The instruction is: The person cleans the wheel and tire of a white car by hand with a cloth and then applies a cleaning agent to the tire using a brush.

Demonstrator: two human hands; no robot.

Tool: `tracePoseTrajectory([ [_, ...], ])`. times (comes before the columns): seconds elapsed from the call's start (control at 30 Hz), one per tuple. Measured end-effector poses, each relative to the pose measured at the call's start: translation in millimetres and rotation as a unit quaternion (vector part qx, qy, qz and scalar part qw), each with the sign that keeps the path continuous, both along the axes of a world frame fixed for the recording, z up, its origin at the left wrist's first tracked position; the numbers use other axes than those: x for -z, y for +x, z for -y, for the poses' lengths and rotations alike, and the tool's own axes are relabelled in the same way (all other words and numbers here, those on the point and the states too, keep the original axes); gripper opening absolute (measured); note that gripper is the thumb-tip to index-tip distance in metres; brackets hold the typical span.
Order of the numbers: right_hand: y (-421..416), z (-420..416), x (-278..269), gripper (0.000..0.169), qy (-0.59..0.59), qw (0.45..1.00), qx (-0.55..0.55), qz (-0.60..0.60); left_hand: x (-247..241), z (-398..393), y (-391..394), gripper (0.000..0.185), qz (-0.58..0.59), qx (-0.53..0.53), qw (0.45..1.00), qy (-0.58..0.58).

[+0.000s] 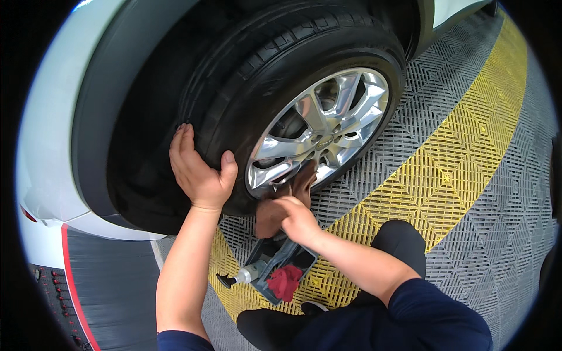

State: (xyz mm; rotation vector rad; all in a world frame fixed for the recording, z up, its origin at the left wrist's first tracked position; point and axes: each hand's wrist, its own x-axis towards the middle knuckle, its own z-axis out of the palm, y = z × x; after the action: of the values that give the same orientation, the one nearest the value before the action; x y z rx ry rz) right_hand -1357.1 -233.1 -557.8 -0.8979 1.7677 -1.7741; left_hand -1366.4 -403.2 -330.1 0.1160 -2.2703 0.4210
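Observation:
My left hand [199, 171] lies against the black tire [232, 131], its fingers reaching over the tread and its thumb on the sidewall. A brown cloth [270, 217] is gripped in my right hand [298, 219] at the lower edge of the polished alloy wheel [325, 116]. Part of this cloth hangs against the spokes, and it looks blurred. It covers some of the rim there. Below my right hand, a grey caddy [267, 291] stands on the floor. It holds a clear spray bottle [250, 273] with a black trigger head and a crumpled red cloth [284, 283].
The white car's dark wheel arch [96, 131] curves around the tire. Grey slatted floor tiles [496, 210] with a yellow band [456, 149] spread to the right. My bent knee [401, 241] is close to the caddy. A red-edged dark panel [114, 281] stands at lower left.

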Motion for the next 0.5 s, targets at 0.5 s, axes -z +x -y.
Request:
tracePoseTrajectory([
  [0.5, -85.3, 31.2, 34.4, 0.033, -0.079, 0.966, 0.246, -0.016, -1.5, 0.0, 10.5, 0.079, 0.011, -0.007, 1.000, 0.003],
])
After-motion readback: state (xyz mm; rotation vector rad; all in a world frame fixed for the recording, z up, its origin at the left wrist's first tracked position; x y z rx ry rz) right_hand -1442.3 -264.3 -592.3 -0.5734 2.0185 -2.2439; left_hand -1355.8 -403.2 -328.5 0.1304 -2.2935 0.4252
